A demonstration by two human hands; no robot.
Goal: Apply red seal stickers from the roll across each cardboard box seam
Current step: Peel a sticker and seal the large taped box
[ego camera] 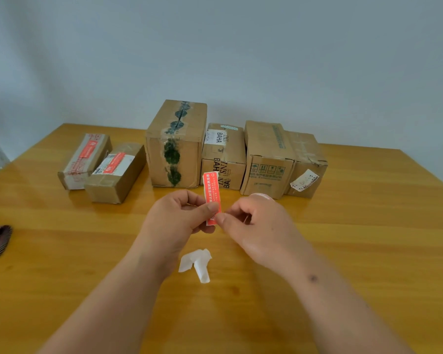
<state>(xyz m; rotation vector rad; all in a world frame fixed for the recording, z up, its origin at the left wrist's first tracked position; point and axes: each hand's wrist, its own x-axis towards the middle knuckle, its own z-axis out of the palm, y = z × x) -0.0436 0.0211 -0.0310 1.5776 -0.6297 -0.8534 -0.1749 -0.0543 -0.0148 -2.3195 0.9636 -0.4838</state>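
Two hands (216,215) pinching red sticker (211,195), six boxes (175,144) behind.

Your red sticker (212,195) with white print, upright, pinched at its lower end by both your hands, six cardboard boxes in a row at twelve o'clock, the two leftmost boxes (83,160) (115,172) already wearing red stickers across their tops.

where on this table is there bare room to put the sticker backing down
Bare wood lies right of the right hand, below the taped boxes, and left of the left hand, before the two stickered boxes. The back row is crowded; crumpled backing lies between the forearms.
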